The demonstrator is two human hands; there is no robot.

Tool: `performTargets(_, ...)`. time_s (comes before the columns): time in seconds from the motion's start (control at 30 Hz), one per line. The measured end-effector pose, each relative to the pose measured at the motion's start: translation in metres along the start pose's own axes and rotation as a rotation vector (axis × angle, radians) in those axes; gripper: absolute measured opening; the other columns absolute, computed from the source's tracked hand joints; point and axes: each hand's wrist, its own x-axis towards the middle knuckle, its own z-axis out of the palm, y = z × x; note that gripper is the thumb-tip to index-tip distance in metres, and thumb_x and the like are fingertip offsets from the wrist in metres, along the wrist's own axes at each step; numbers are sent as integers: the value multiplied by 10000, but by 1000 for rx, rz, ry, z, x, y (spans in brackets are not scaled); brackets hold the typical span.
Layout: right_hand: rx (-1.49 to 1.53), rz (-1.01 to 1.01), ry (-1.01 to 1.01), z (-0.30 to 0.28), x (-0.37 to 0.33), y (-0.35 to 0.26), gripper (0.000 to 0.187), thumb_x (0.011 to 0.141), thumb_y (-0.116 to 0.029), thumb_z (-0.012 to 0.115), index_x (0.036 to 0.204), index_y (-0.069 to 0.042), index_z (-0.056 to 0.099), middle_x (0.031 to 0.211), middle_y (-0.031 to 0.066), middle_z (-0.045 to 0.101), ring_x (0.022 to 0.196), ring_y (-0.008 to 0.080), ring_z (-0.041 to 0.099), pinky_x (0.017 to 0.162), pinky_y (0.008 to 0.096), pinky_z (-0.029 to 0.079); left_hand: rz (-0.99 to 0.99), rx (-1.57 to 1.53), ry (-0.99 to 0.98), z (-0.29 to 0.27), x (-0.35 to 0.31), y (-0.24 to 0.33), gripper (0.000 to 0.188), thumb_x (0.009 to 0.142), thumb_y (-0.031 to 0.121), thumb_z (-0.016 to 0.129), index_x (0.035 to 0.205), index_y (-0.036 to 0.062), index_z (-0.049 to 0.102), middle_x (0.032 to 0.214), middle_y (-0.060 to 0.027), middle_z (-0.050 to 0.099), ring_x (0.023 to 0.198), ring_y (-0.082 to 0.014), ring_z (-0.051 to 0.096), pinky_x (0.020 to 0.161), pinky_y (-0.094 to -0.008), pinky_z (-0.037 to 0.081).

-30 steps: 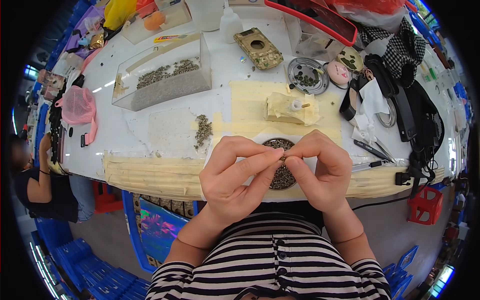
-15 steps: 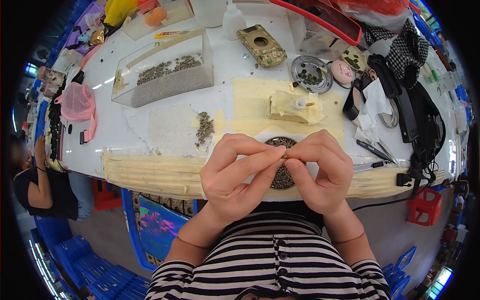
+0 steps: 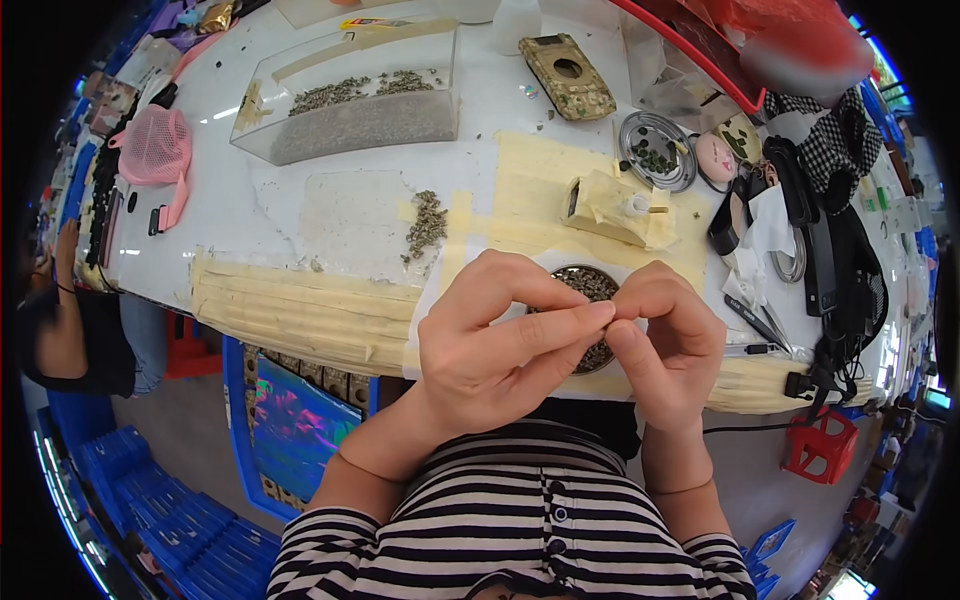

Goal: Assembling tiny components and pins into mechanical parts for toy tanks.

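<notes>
Over a round dish (image 3: 588,266) filled with small grey-brown pieces, my two hands meet fingertip to fingertip. My left hand (image 3: 500,345) is closed in a pinch, with thumb and index finger pressed together. Against it, my right hand (image 3: 665,345) pinches in the same way. Whatever sits between the fingertips is covered and too small to name. White paper lies under the dish, and the hands hide part of both. Left of the dish is a loose heap of similar small pieces (image 3: 427,226) on the table.
A clear bin (image 3: 345,135) with more small pieces stands at the back left. Behind the dish sits a tape-wrapped block (image 3: 610,210). A camouflage-patterned model part (image 3: 568,78), a metal dish (image 3: 627,130) of dark green bits, tweezers (image 3: 757,318) and black straps (image 3: 812,220) lie beyond.
The whole view has shifted and tilted slightly. Both hands stay pinched together above the dish. A tiny greenish bit glimpsed between the fingertips before is now hidden.
</notes>
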Motion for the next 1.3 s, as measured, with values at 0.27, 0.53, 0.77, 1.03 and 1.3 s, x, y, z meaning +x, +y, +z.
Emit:
performTargets(0.27, -430, -296, 136, 9, -3, 1, 213, 716, 17, 816, 899, -9, 708, 833, 83, 665, 749, 189, 587, 650, 278, 455, -7, 29, 68, 2, -5, -3, 318, 720, -55, 789, 1023, 35, 752, 926, -68, 675, 764, -203, 612, 650, -296, 477)
performTargets(0.53, -231, -85, 23, 4, -4, 1, 103, 781, -10, 749, 861, 16, 690, 842, 98, 663, 742, 198, 571, 656, 282, 449, 17, 64, 40, 1, -3, -1, 344, 704, -25, 796, 1034, 65, 765, 939, -53, 674, 768, -206, 614, 667, -306, 489)
performTargets(0.77, 47, 90, -32, -1, -4, -1, 78, 814, -14, 714, 862, 36, 678, 857, 117, 658, 763, 187, 580, 690, 278, 453, 21, 59, 1, 2, -2, 1, 354, 698, -4, 799, 1036, 98, 776, 946, -46, 674, 773, -200, 618, 681, -313, 497)
performTargets(1.03, 83, 61, -54, -3, -3, 0, 95, 791, -13, 747, 854, 15, 681, 836, 100, 653, 756, 182, 586, 692, 274, 451, 21, -12, -3, 1, -1, 1, 304, 708, -8, 796, 998, 79, 776, 930, -47, 682, 774, -192, 632, 676, -312, 486)
performTargets(1.3, -68, -33, 41, 0, -5, 0, 146, 754, -16, 798, 848, -5, 686, 808, 87, 657, 737, 181, 592, 672, 273, 454, 43, 33, 7, 2, -2, 1, 337, 689, -44, 792, 1008, 61, 761, 925, -47, 680, 774, -201, 629, 669, -310, 494)
